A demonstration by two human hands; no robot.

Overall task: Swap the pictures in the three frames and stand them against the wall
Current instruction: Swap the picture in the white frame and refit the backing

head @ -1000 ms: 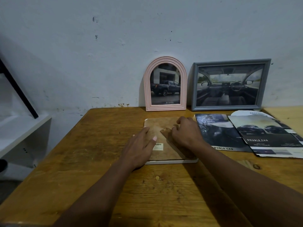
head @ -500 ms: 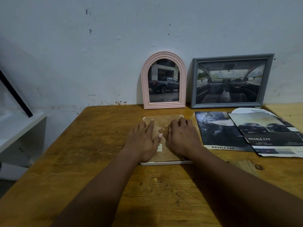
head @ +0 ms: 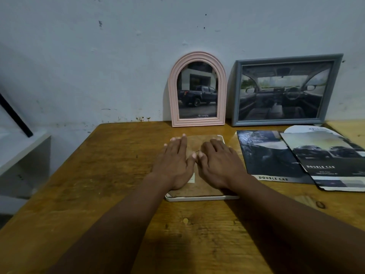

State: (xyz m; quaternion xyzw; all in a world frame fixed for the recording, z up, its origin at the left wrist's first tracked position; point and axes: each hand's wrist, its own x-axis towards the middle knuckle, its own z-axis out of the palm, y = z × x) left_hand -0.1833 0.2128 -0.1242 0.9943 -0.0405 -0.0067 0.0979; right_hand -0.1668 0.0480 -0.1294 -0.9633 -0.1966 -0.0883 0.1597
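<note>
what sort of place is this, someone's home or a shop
Likely a plain room at home or a workspace, hard to say which: a worn wooden table against a scuffed wall, a pink frame and a grey frame leaning there, a white shelf at left.

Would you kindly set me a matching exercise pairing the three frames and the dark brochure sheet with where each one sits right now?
Things:
1. pink arched frame
2. grey rectangular frame
3. white frame
4. dark brochure sheet

Places:
A. face up, flat on the table
B. against the wall, showing a car interior
C. face down under the left hand and right hand
D. against the wall, showing a pickup truck

Pairs: 1-D, 2-B, 3-C, 4-A
</note>
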